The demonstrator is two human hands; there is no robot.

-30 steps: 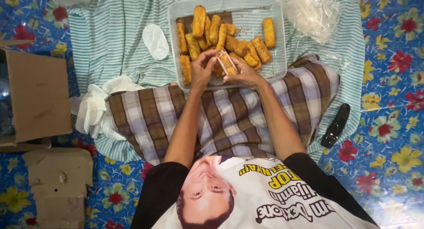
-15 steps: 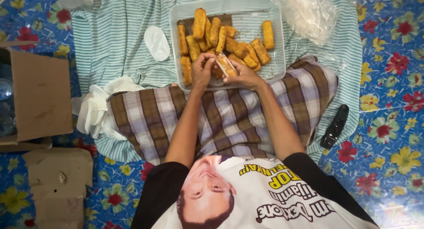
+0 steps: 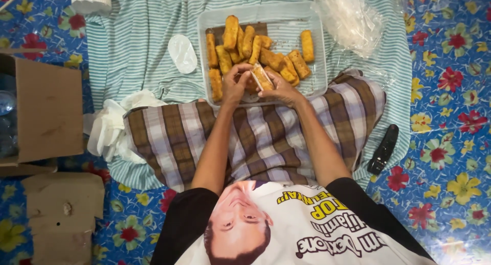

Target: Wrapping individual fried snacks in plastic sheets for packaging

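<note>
Together, left hand and right hand grip a wrapped roll between them above the tray.

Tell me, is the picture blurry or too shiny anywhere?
In the head view the middle is sharp: the fried sticks in the clear tray and both hands, left hand and right hand, look crisp. The plastic bags catch white glare, and the bottom right floor mat has a pale shiny patch. Light is soft and even, with faint shadows under the arms.

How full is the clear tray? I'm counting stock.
Partly full: fried sticks cover the left and middle of the tray; its right side is mostly bare.
</note>
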